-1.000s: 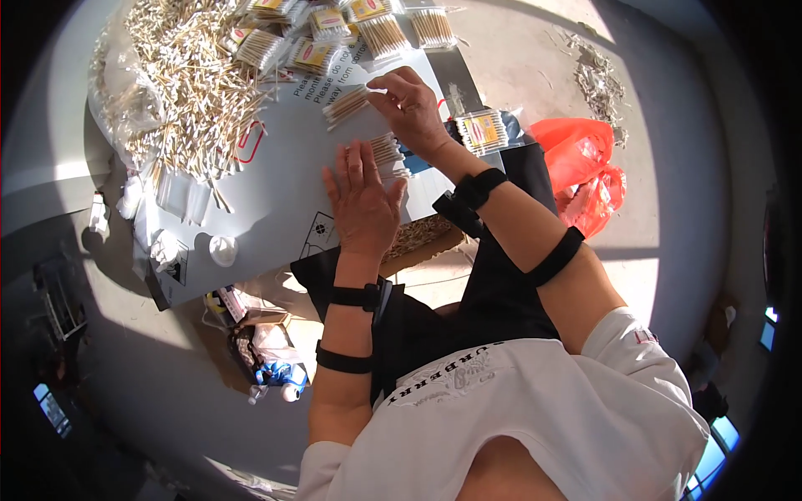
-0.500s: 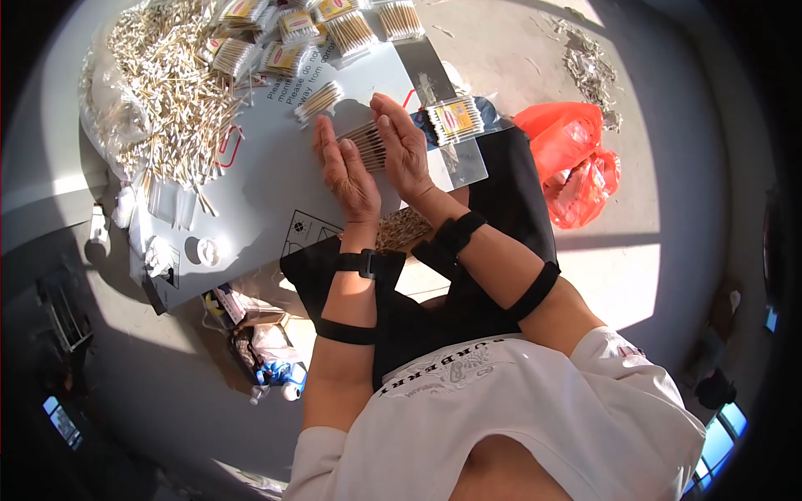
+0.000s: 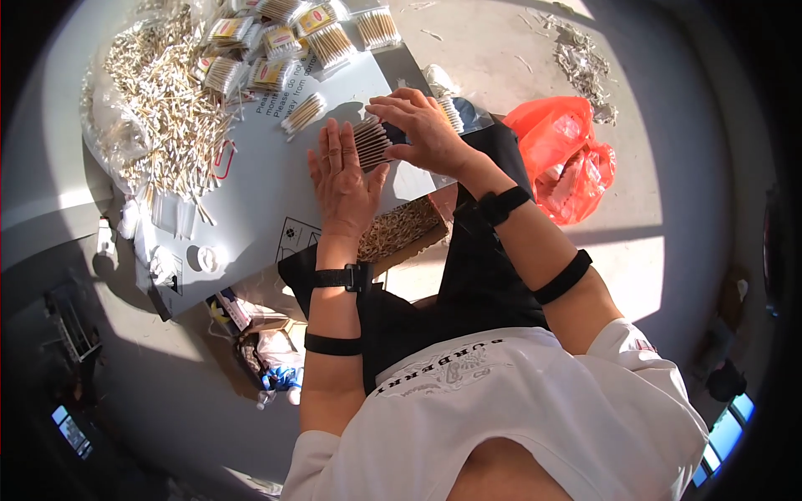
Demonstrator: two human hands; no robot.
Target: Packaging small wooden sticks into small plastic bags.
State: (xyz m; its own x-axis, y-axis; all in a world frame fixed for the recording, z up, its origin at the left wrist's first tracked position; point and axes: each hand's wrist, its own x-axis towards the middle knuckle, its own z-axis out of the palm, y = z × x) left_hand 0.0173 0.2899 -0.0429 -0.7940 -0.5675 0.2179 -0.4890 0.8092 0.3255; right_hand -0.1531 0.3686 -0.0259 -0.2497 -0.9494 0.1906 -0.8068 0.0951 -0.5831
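- Upper left of the frame: a large heap of loose cotton swabs (image 3: 167, 108) lies unpacked on the tabletop (image 3: 251, 179), so much work seems left.
- Top, left of centre: filled clear packets (image 3: 280, 40) look finished.
- Upper middle: a small swab bundle (image 3: 303, 114) lies apart, apparently unwrapped.
- Just right of it: a row of swabs (image 3: 372, 144) lies lined up, seemingly unbagged. The left hand (image 3: 342, 179), fingers straight, lies along its left side, grasping nothing; the right hand (image 3: 428, 134) curves loosely at its right end, thumb apart, released.
- Hard to make out: the top edge cuts off heap and packets; the right hand mostly hides another swab row (image 3: 452, 113).
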